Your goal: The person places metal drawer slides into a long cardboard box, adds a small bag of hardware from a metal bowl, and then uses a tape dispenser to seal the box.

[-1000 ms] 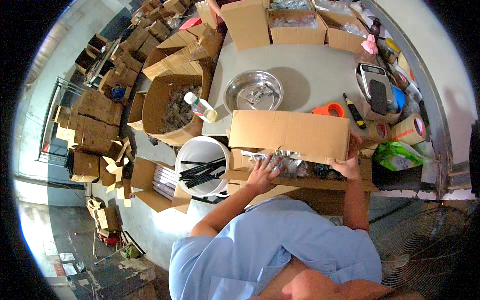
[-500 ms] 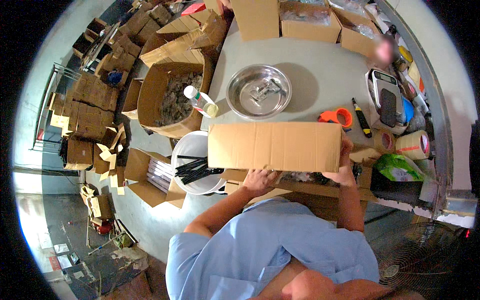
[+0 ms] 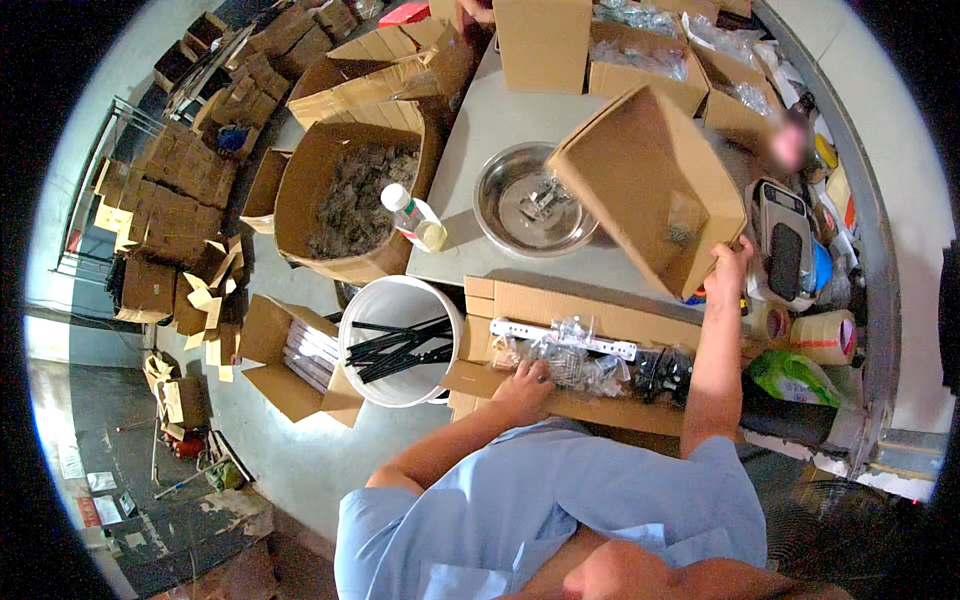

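My right hand (image 3: 728,268) is closed on the lower right edge of a brown cardboard box or lid (image 3: 640,180), held tilted above the table. Its hollow side faces me, and a small clear bag of parts (image 3: 684,218) shows inside. In front of me lies a long open carton (image 3: 560,298) holding a white perforated metal rail (image 3: 565,337), clear bags of hardware (image 3: 575,368) and black bagged parts (image 3: 662,376). My left hand (image 3: 524,392) has its fingers bent over that carton's near flap, beside the clear bags; the fingertips are partly hidden.
A steel bowl (image 3: 500,225) with small parts and a bottle (image 3: 415,222) stand beyond the carton. To the left is a white bucket (image 3: 400,390) of black rods. A scale (image 3: 787,240), tape rolls (image 3: 822,338) and a green bag (image 3: 795,378) sit right. Another person's hand (image 3: 474,12) shows at the top.
The brown box has moved up and right in my right hand and tilted, showing its inside. My left hand has come off it, and the long carton's contents are uncovered.
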`<state>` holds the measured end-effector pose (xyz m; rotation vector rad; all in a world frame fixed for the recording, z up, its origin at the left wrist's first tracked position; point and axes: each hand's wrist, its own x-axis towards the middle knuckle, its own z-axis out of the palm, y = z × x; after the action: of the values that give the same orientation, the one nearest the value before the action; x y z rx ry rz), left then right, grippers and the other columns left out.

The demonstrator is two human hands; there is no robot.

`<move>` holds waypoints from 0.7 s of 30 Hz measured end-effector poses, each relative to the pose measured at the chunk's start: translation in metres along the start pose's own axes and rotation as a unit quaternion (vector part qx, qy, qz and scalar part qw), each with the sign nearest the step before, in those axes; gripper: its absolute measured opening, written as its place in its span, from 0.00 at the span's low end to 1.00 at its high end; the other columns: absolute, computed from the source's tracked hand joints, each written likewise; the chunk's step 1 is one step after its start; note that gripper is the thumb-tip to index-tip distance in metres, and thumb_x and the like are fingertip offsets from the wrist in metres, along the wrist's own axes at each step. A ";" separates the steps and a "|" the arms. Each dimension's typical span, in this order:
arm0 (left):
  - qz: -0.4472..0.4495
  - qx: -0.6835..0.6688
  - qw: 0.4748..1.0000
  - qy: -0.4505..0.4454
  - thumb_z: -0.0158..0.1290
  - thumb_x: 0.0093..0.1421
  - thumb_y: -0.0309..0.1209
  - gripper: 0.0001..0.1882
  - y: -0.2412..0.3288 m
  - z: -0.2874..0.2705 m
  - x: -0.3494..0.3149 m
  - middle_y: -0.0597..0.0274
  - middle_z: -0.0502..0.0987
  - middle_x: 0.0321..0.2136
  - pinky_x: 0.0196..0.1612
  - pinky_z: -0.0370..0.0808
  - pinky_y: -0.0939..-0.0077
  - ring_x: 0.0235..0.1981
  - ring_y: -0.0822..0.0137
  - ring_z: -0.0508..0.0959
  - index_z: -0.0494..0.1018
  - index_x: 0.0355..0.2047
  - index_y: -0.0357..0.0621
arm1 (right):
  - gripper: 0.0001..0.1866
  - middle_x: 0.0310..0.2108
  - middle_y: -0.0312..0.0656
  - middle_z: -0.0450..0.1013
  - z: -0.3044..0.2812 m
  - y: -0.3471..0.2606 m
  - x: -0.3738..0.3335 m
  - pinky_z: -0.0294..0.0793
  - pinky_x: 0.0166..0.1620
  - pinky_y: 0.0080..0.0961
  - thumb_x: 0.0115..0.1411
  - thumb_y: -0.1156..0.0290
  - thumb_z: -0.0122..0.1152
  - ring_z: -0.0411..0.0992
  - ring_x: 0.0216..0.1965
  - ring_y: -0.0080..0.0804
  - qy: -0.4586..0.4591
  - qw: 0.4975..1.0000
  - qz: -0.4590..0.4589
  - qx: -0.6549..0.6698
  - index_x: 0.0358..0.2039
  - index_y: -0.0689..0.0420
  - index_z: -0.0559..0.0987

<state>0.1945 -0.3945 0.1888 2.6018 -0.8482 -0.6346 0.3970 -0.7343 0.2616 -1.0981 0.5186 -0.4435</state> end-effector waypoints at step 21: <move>-0.276 -0.134 0.950 0.063 0.57 0.41 0.62 0.55 -0.059 0.007 0.001 0.41 0.35 0.63 0.59 0.42 0.37 0.62 0.32 0.37 0.44 0.63 0.56 | 0.31 0.63 0.52 0.47 0.100 0.063 0.094 0.53 0.60 0.49 0.52 0.68 0.53 0.50 0.61 0.56 -0.174 0.542 -0.104 -0.815 0.58 0.43 0.61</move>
<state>0.2196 -0.3509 0.1565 2.5820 0.0262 -0.6567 0.5371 -0.6928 0.2236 -3.0381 0.3309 0.2798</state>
